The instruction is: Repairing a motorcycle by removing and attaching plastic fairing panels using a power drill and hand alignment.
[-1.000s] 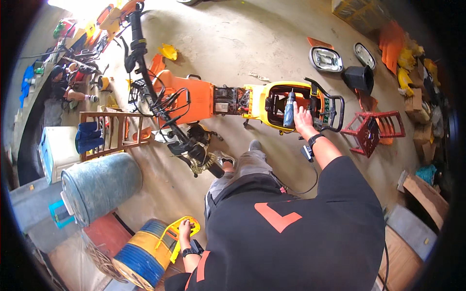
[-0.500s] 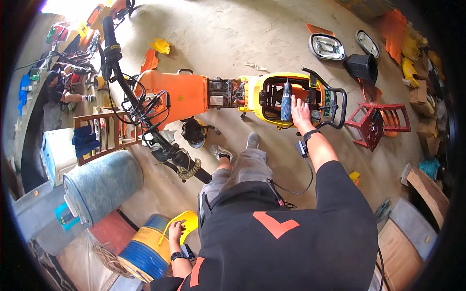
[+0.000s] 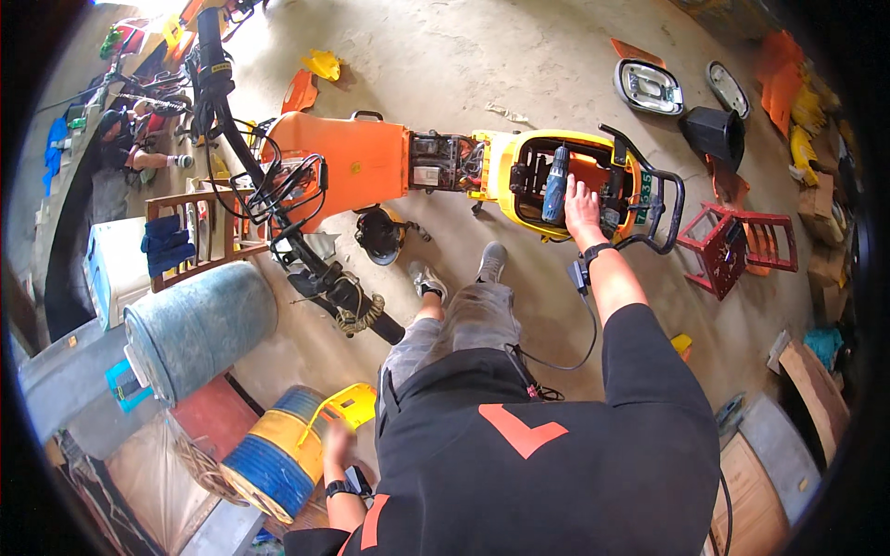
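A cordless drill, blue and dark, lies in the open seat bay of a partly stripped yellow-and-orange scooter. Right beside it is my right hand, fingers stretched forward over the bay's near edge; I see no object in it. My left hand is far down at the left, smeared by motion, so its fingers and anything in them cannot be made out. Close to that hand are a yellow plastic panel and a blue-and-yellow metal drum.
A black grab rail curves round the scooter's tail. Behind it stands a red wooden stool. Handlebars reach toward me, above a helmet. A blue barrel lies at left. Another person sits at far left.
My view has shifted slightly, moving the scooter right and up in the picture. The left hand has gone from sharp to blurred. My right hand remains by the drill.
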Action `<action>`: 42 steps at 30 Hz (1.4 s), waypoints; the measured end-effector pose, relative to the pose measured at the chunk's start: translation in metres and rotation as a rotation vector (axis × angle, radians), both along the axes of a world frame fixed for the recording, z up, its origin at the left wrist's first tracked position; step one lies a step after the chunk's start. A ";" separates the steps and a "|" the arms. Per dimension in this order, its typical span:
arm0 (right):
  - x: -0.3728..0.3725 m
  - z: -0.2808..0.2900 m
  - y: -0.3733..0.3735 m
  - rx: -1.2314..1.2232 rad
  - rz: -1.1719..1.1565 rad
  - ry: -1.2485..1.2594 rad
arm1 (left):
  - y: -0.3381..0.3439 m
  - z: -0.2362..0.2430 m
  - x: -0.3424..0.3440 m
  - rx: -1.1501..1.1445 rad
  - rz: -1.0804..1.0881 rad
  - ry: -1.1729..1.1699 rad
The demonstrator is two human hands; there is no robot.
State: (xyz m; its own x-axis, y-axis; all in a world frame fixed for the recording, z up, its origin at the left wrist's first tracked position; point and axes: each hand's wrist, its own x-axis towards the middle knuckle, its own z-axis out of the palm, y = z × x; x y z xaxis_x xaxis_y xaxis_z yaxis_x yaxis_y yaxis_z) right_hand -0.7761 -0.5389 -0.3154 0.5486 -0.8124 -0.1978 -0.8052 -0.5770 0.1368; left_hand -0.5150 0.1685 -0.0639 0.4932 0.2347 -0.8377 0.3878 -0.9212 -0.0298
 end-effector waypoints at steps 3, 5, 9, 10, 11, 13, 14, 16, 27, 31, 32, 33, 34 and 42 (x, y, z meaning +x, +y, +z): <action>0.004 0.007 0.000 0.051 -0.016 -0.008 | 0.001 0.001 -0.001 -0.011 -0.023 -0.023; 0.008 0.016 0.000 0.077 -0.019 -0.002 | 0.004 0.000 -0.002 -0.019 -0.037 -0.034; 0.005 0.018 -0.004 0.165 -0.048 -0.031 | -0.004 -0.006 0.000 -0.020 0.003 -0.028; 0.002 0.019 -0.004 0.164 -0.049 -0.032 | -0.003 -0.009 0.001 -0.027 0.010 -0.030; -0.001 0.019 -0.005 0.191 -0.022 -0.038 | -0.003 -0.010 0.003 -0.029 0.009 -0.031; -0.003 0.023 -0.003 0.219 0.005 -0.045 | 0.003 -0.014 0.004 -0.056 0.000 -0.049; -0.003 0.023 -0.001 0.257 0.031 -0.006 | 0.006 -0.015 0.006 -0.055 0.000 -0.050; -0.001 0.023 0.003 0.255 0.059 0.015 | 0.006 -0.016 0.007 -0.042 -0.036 -0.024; 0.007 0.028 -0.005 0.232 0.038 -0.061 | 0.010 -0.018 0.012 -0.056 -0.029 -0.032; 0.006 0.028 -0.002 0.256 0.053 -0.060 | 0.006 -0.016 0.015 -0.098 -0.034 -0.045; 0.006 0.024 -0.001 0.251 0.039 -0.061 | 0.004 -0.015 0.015 -0.098 -0.034 -0.045; 0.008 0.022 -0.001 0.246 0.026 -0.062 | 0.001 -0.013 0.014 -0.086 -0.033 -0.058; 0.008 0.020 -0.001 0.245 0.026 -0.061 | -0.003 -0.012 0.014 -0.075 -0.033 -0.071; 0.015 0.031 0.000 0.243 -0.007 0.008 | -0.004 -0.021 0.015 -0.079 -0.036 -0.058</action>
